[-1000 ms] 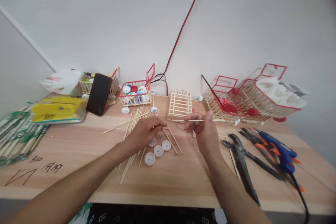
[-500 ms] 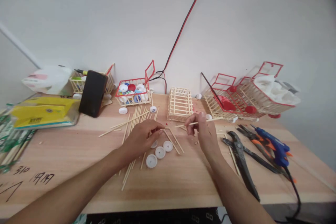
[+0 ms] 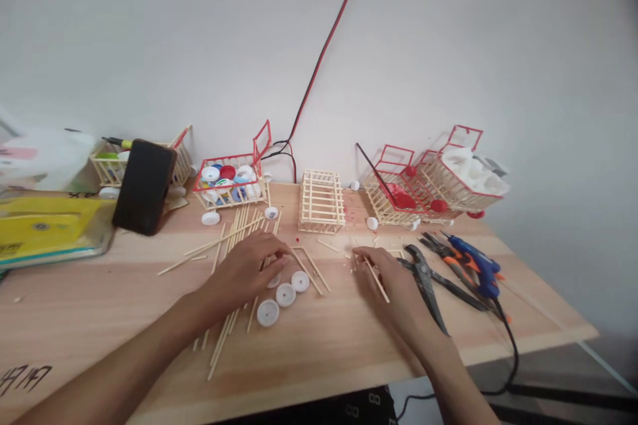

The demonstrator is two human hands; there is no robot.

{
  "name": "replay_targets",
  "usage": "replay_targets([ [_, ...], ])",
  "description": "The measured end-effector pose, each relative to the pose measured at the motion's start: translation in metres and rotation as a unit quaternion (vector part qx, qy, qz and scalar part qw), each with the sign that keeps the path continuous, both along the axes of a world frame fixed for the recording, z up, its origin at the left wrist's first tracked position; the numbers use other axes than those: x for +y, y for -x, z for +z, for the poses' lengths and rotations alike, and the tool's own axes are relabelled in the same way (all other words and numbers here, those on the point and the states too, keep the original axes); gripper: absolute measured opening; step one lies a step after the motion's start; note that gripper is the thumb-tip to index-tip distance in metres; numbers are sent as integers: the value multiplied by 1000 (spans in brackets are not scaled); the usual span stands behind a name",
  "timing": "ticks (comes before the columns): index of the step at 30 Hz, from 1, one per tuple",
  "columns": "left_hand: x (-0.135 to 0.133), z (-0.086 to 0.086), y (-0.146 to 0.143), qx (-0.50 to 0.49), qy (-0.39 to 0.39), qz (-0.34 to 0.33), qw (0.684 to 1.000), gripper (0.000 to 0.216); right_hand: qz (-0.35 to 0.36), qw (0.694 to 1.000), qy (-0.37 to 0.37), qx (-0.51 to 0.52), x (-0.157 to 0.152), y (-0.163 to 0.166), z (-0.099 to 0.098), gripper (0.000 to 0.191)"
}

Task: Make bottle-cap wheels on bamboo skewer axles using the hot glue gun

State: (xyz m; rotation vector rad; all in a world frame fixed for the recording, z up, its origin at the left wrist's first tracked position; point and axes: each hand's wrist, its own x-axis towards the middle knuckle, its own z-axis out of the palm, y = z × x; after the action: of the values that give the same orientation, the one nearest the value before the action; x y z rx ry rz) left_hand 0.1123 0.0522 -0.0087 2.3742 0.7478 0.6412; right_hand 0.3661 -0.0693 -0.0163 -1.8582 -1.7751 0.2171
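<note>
Stick (image 3: 377, 281) was pinched in the right hand (image 3: 399, 284), just swung from crosswise to pointing near-right; still separate from the U-shaped frame (image 3: 316, 269) left of it. Left hand (image 3: 246, 264) at frame's far end, grip unclear. White wheels (image 3: 286, 295) lay nearer.

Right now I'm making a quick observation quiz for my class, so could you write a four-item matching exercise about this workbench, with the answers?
1. Right hand
2. Flat white discs
3. Glue gun
4. Phone

A. Blue, beside orange-handled pliers
B. Black, in front of a stick-built cart
C. Holding a thin stick
D. On the table, by the left hand

Pairs: 1-C, 2-D, 3-A, 4-B
</note>
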Motion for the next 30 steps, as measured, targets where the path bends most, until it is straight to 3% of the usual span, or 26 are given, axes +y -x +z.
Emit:
replay_targets([
  [5, 1, 1, 1, -7, -10, -16, 1000, 17, -14, 999, -13, -32, -1, -2, -8, 37],
  [12, 3, -4, 2, 15, -22, -17, 1000, 18, 14, 1000, -21, 12, 0, 20, -8, 27],
  [17, 3, -2, 1, 38, -23, -18, 999, 17, 9, 994, -35, 100, 0, 22, -3, 22],
  [21, 1, -3, 0, 14, -30, 6, 999, 24, 15, 970, -12, 241, 2, 28, 3, 20],
  [24, -5, -6, 0, -36, -100, 10, 994, 38, 34, 937, 14, 348, 4, 47, 8, 14],
  [27, -11, -9, -2, -71, -168, -35, 983, 37, 76, 921, 49, 380, 6, 72, 11, 10],
  [30, -17, -8, -3, -82, -185, -86, 975, 26, 116, 903, 62, 408, 8, 90, 10, 8],
])
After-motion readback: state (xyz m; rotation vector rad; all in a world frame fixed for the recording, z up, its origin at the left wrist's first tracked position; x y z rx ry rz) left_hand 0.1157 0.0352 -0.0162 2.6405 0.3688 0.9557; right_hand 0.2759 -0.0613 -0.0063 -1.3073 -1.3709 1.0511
